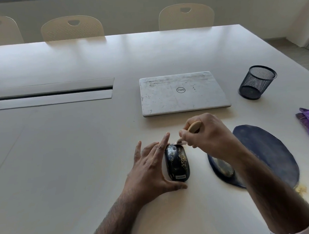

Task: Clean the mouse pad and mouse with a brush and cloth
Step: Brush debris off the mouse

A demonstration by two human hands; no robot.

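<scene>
Now our right hand [208, 133] grips the small wooden-handled brush [193, 127], bristles at the glossy black mouse [177, 163]. Our straight-fingered left hand [149, 170] braces it; we sweep lightly outward.

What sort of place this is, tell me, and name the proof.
Probably an office meeting room: a large white table with a cable slot, matching chairs along its far side, and a closed laptop.
</scene>
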